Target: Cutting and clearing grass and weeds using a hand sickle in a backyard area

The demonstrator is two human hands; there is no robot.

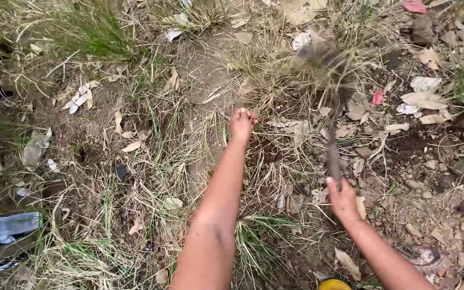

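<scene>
My left hand point(242, 123) reaches down to the ground with its fingers closed among dry grass stems point(267, 161); whether it grips any I cannot tell. My right hand point(342, 200) is closed around the lower end of a thin dark handle point(333, 153). The handle rises away from me to a blurred clump of grass and soil point(322, 59) at its far end. Bare dark soil point(259, 153) shows just right of my left hand.
Dry leaves, paper scraps and stones litter the dirt on the right point(425, 99). Green grass tufts point(89, 32) grow at the upper left. Cloth and a strap point(4, 231) lie at the left edge. A yellow object point(334, 284) sits at the bottom.
</scene>
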